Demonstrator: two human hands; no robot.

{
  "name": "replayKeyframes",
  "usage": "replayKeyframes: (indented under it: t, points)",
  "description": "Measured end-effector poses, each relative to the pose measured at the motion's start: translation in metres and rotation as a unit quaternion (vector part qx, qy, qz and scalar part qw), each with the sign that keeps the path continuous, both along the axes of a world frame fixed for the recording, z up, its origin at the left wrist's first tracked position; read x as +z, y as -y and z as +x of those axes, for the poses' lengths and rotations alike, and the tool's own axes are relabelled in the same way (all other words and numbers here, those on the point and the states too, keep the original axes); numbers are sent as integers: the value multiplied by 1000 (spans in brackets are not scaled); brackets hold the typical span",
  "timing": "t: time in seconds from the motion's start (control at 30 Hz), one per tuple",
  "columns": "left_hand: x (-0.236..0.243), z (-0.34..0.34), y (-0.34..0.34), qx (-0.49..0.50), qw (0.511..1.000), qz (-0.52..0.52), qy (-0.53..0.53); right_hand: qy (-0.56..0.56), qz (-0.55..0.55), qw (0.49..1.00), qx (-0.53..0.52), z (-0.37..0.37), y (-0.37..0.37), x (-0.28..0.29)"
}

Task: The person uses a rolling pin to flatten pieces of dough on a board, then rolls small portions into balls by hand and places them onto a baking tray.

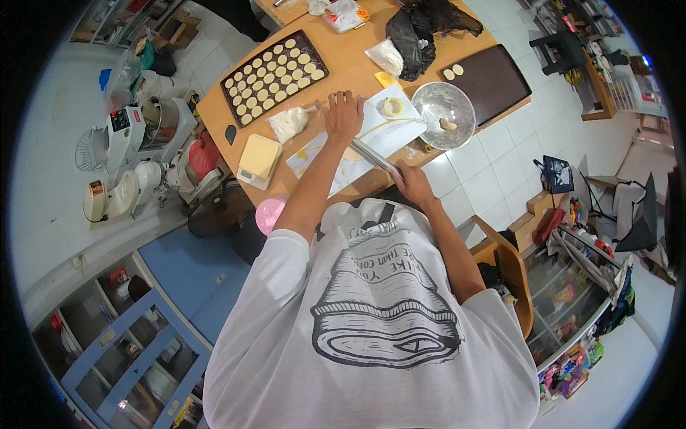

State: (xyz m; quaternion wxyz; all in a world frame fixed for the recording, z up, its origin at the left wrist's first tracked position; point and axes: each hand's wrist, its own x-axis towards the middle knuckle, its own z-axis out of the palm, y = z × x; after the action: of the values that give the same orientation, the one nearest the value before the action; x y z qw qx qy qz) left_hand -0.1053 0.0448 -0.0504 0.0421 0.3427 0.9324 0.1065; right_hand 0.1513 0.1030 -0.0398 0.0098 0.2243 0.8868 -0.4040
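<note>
A silver metal rolling pin [373, 155] lies slantwise over a white work sheet [404, 134] with yellow markings. My right hand [414, 183] is closed round the pin's near end. At its far end, my left hand [343, 114] lies flat with fingers stretched out; the palm hides that part of the pin. Any dough under the pin is hidden. A pale ring-shaped cutter [391, 107] sits on the sheet to the right of my left hand. Beside the sheet stands a floury metal bowl [457, 100] holding a small lump of dough [448, 124].
Far left on the wooden table [343, 57] is a dark baking tray [311, 51] filled with pale dough rounds. Another dark tray [493, 86] holds a few rounds. Nearby are a plastic bag of flour [289, 124], a kitchen scale [259, 161] and black plastic bags [418, 43]. Mixers [121, 193] stand left.
</note>
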Motion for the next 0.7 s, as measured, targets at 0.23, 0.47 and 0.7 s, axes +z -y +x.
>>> replayKeyframes:
  t: [0.23,0.47,0.7]
  points:
    - [-33,-45,-12,-23,917,368,153,87,-340,931,-97,-9,-24,-9]
    - [42,-36,22,60,866,456,197,41,-302,944,-126,-5,-20,-4]
    - [8,2,90,-84,968,236,8,35,-51,997,39,-12,16,-1]
